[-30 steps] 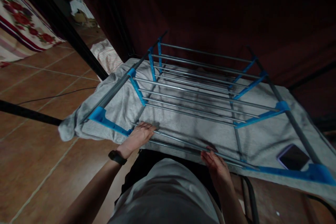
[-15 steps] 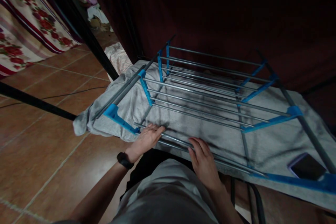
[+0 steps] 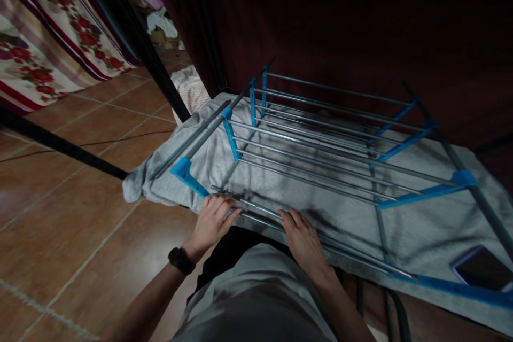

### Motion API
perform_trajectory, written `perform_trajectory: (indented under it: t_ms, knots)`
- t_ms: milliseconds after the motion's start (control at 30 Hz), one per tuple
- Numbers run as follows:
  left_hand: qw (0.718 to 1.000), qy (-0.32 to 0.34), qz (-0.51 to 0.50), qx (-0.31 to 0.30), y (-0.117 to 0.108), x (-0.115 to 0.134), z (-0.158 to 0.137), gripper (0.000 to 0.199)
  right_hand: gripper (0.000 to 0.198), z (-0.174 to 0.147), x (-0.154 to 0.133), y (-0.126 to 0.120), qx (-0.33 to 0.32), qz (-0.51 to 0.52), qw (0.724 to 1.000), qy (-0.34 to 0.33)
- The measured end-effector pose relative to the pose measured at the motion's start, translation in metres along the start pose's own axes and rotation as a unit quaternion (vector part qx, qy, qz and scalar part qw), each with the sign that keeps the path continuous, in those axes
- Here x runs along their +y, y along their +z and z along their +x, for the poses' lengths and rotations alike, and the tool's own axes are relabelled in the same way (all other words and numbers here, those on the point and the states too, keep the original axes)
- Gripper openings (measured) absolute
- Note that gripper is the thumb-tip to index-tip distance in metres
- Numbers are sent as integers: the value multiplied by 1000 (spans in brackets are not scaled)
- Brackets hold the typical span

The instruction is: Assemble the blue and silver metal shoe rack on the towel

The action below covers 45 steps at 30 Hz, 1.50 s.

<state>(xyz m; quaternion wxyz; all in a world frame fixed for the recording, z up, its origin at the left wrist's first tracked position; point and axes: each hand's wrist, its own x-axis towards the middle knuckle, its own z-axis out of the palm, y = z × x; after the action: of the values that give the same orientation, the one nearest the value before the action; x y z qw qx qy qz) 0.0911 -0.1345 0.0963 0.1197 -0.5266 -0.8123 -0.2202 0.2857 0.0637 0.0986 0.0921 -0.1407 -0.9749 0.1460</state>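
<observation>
Head view. Your right hand [image 3: 302, 240] is at the near edge of the assembly, its fingers curled over a loose metal rod [image 3: 260, 208] and grasping it just left of the rod's middle. Your left hand [image 3: 214, 222] lies farther left, fingers bent down beside the left near bracket [image 3: 190, 179]; whether they grip the bracket, a rod end or both cannot be told. A dark wristwatch [image 3: 181, 261] sits on your left wrist.

The loose rod lies along the near side of the rack [image 3: 316, 140], in front of your torso. Its long axis runs left to right on a slant: the left end points left and far, over the gray blanket [image 3: 336, 214]; the right end points right and near, above the right near bracket [image 3: 452, 288]. Contact at that end cannot be confirmed. A second rod [image 3: 260, 220] runs just beside it on the near side, nearly parallel.

The rack comprises blue plastic brackets and metal tubes. Its crossbars share the left-to-right slant, right ends nearer; its two side tubes run near to far. Left of the rack, a separate gray tube [image 3: 192, 139] lies parallel to the left side tube.

A smartphone [image 3: 483, 267] rests on the blanket at the near right. A dark red curtain [image 3: 340, 26] hangs at the far side; tiled floor [image 3: 92, 192] shows at the left.
</observation>
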Motion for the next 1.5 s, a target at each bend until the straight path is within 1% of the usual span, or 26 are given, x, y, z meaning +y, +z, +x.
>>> perform_trajectory:
  t_ms: [67, 100, 167, 200, 233, 267, 333, 400, 500, 567, 767, 900, 967, 1067, 1233, 1333, 1500]
  knots:
    - [994, -81, -6, 67, 2, -8, -17, 14, 34, 0, 0, 0, -4, 5, 1000, -1]
    - [986, -134, -16, 103, 3, -13, -24, 17, 33, 0, 0, 0, -9, 7, 1000, -1]
    - [954, -241, -50, 173, 6, -24, -32, 21, 33, -1, 0, 0, -20, 10, 1000, -1]
    - [937, -281, -75, 194, 7, -29, -34, 24, 33, -1, 0, -1, -27, 11, 1000, -2]
    - [926, -305, -105, 196, 8, -36, -34, 30, 33, -1, 0, -1, -34, 13, 999, -2]
    - [922, -314, -137, 180, 9, -42, -33, 37, 33, -1, 0, -2, -42, 15, 999, -3]
    - [923, -306, -199, 125, 10, -56, -29, 44, 34, -1, 0, -3, -59, 19, 998, -2]
    - [919, -298, -246, 84, 11, -67, -25, 44, 34, -1, 0, -4, -75, 19, 997, 3]
    - [912, -292, -283, 60, 13, -79, -22, 42, 34, -1, -1, -4, -89, 14, 996, 9]
    - [915, -283, -285, 42, 14, -83, -22, 40, 34, 0, -1, -5, -94, 16, 995, 10]
    - [925, -273, -261, 43, 18, -85, -23, 34, 33, 5, -5, -16, -113, 27, 993, 22]
    - [926, -272, -258, 44, 20, -83, -22, 32, 35, 18, -17, -18, -131, 25, 991, 24]
    - [926, -275, -256, 49, 19, -81, -21, 31, 36, 31, -31, -15, -132, 21, 991, 7]
    - [927, -272, -252, 52, 16, -77, -18, 30, 38, 58, -59, -5, -138, 18, 990, -32]
    - [929, -273, -246, 49, 11, -71, -15, 29, 38, 99, -102, 14, -161, 4, 985, -61]
    - [928, -272, -251, 45, 10, -70, -14, 27, 36, 112, -113, 21, -174, -3, 983, -61]
    - [922, -280, -261, 54, 10, -68, -13, 24, 37, 118, -113, 25, -190, -12, 980, -56]
